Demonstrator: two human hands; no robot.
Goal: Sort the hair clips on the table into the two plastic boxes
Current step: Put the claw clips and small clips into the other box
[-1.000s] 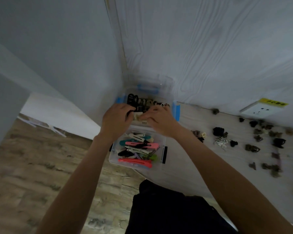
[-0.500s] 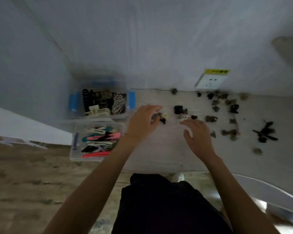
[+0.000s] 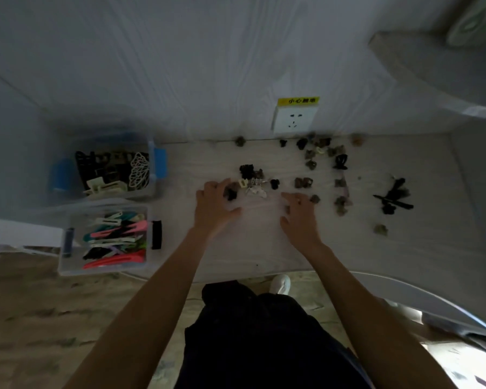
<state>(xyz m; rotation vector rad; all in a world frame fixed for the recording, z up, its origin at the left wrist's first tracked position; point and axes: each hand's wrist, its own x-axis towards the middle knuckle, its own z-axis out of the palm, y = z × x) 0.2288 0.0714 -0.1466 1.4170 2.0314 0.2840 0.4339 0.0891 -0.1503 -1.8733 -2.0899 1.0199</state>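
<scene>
Two clear plastic boxes stand at the table's left end. The far box (image 3: 152, 189) with blue latches holds claw clips, black, cream and white. The near box (image 3: 68, 265) holds long flat clips in pink, teal, white and red. Several small dark and brownish claw clips lie scattered over the pale table (image 3: 250, 248). My left hand (image 3: 212, 207) is spread flat, fingertips touching a small black clip (image 3: 231, 194). My right hand (image 3: 299, 216) hovers open beside a small brown clip (image 3: 314, 198). A cluster of black, cream and silver clips (image 3: 251, 182) lies just beyond both hands.
A white wall socket (image 3: 293, 122) with a yellow label sits on the wall behind the table. A black long clip group (image 3: 393, 197) lies at the right. The table's front edge runs just above my dark trousers; wooden floor lies below left.
Both hands left the far box and swung right over the table. Since half a second ago they have settled near the clip cluster, the left onto the small black clip.
</scene>
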